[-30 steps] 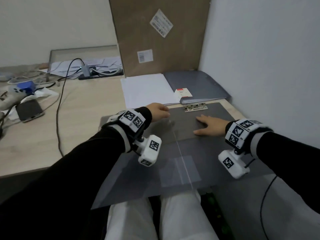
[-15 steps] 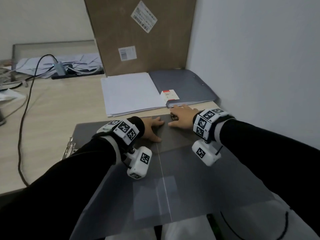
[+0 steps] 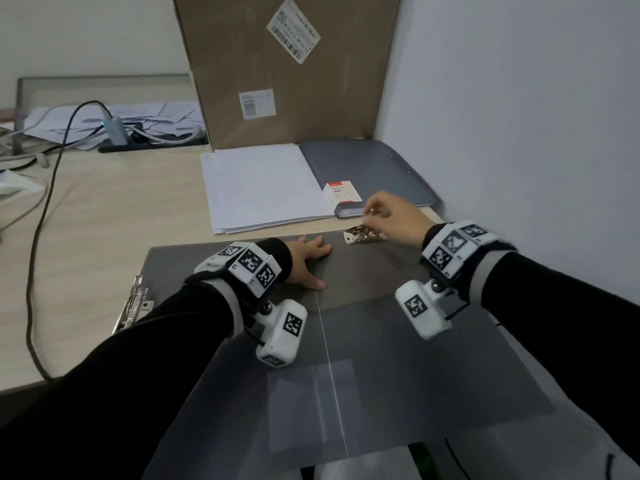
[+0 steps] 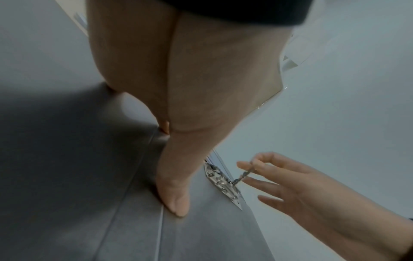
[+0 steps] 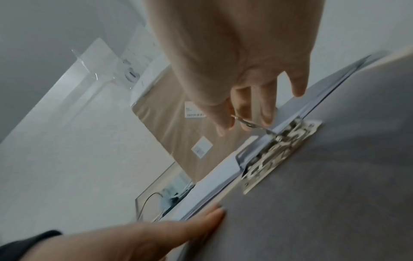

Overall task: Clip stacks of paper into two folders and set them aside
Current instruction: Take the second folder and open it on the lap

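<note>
Open grey folder [image 3: 363,327] lies flat at the tabletop's [image 3: 104,216] near edge, overhanging toward the person's lap; left hand [image 3: 304,261] rests on it by the centre crease, fingers straight and flat, holding nothing; right hand [image 3: 394,216] just beyond, at the folder's far edge, thumb and fingers [image 5: 245,123] pinching the raised lever of the metal clip [image 3: 363,233]; behind these, a white paper stack [image 3: 263,185] beside a second grey folder [image 3: 367,171]; cardboard box [image 3: 284,67] against the wall.
</note>
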